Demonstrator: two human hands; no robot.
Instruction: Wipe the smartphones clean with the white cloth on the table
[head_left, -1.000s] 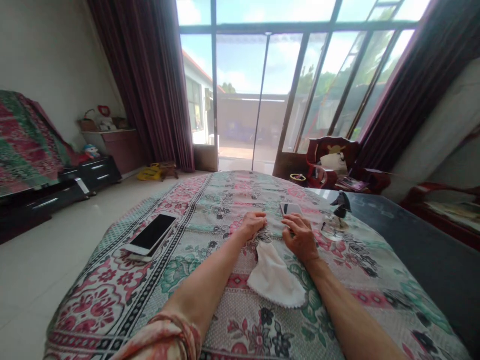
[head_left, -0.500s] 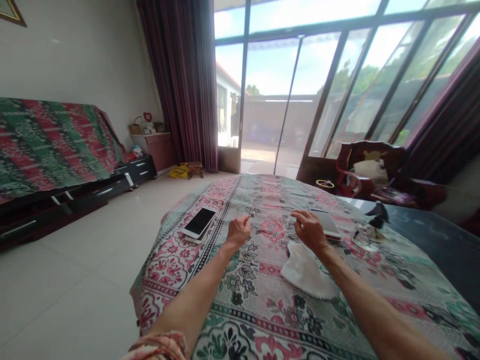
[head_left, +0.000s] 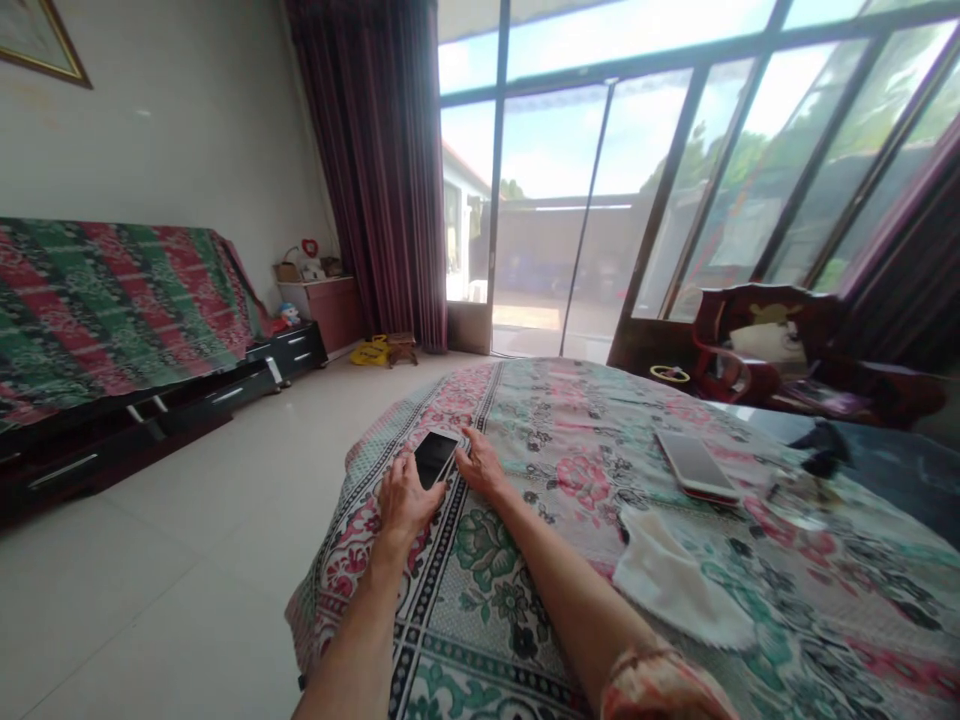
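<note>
A black-screened phone [head_left: 436, 455] lies near the left edge of the table on a floral cloth [head_left: 525, 600]. My left hand [head_left: 403, 497] curls its fingers onto the phone's near left edge. My right hand [head_left: 480, 466] presses against the phone's right edge, its arm crossing the table from the lower right. Both hands close on the phone from either side.
A second phone [head_left: 694, 465] and a white cloth [head_left: 675, 580] lie to the right. A small bottle with a dark head [head_left: 817, 462] stands beyond them. A covered sofa [head_left: 112, 300] lines the left wall; a red wooden chair [head_left: 757, 345] stands by the glass doors.
Both hands left the white cloth and the second phone and moved left across the table to the black-screened phone. My view turned left with them.
</note>
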